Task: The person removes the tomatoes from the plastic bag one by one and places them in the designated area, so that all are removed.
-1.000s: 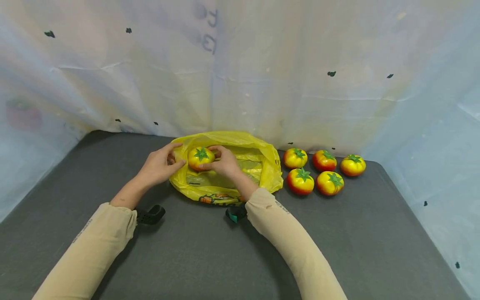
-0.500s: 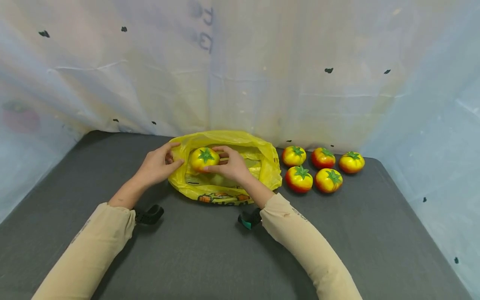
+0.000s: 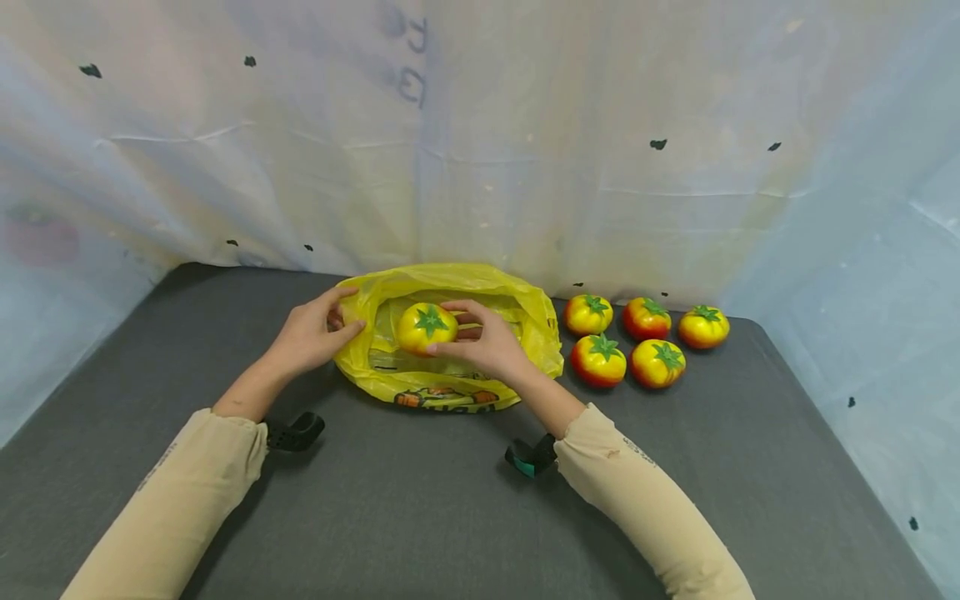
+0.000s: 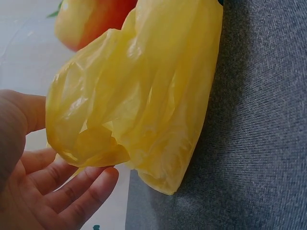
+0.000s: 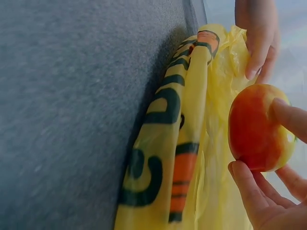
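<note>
A yellow plastic bag (image 3: 450,398) with dark print stands on the grey table, its mouth spread wide. My left hand (image 3: 309,333) pinches the bag's left rim between thumb and fingers; the left wrist view shows the hand (image 4: 62,191) at the folded edge of the bag (image 4: 144,96). In my right hand (image 3: 487,340) is a yellow-and-red tomato (image 3: 426,328) with a green star-shaped top, held over the bag's mouth. The right wrist view shows fingers and thumb around the tomato's (image 5: 254,129) side, above the bag's rim.
Several more tomatoes (image 3: 657,363) sit in two rows on the table (image 3: 420,500), right of the bag. A pale plastic sheet (image 3: 525,150) hangs right behind the bag and tomatoes. Black wrist devices (image 3: 296,432) are worn under both forearms.
My right hand has drawn the tomato rightward and up, from beside the left rim toward the middle of the bag's mouth. The left hand has kept its place on the rim.
</note>
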{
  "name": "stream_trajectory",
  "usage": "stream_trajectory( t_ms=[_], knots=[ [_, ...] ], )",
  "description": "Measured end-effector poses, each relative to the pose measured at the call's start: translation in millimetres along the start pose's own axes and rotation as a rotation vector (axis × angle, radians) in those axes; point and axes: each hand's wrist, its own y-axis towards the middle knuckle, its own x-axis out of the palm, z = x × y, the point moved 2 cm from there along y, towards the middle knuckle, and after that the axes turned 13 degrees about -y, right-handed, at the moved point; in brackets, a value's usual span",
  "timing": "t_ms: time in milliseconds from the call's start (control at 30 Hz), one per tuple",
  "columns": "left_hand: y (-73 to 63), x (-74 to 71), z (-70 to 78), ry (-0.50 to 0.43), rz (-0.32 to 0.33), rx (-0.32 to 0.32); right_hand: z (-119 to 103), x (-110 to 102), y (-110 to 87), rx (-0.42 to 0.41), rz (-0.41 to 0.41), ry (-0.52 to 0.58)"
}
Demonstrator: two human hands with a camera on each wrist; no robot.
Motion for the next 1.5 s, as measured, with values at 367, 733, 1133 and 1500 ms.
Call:
stream_trajectory(
  t_ms=[367,733,1133,1500],
  knots=[
    [2.7,-0.4,-1.4,0.011,-0.006,-0.002,10.7,-12.1,-13.0,-0.006,0.005,-0.032],
    [4.8,-2.8,-3.4,0.013,-0.01,-0.002,19.1,-29.6,-28.5,-0.026,0.003,0.018],
    [3.4,-3.2,-4.9,0.014,-0.016,0.002,36.2,-52.8,-46.8,-0.05,0.059,0.03],
    [2.9,-4.9,-5.4,0.014,-0.011,0.0,45.2,-72.4,-60.8,-0.032,0.096,-0.021]
  ],
)
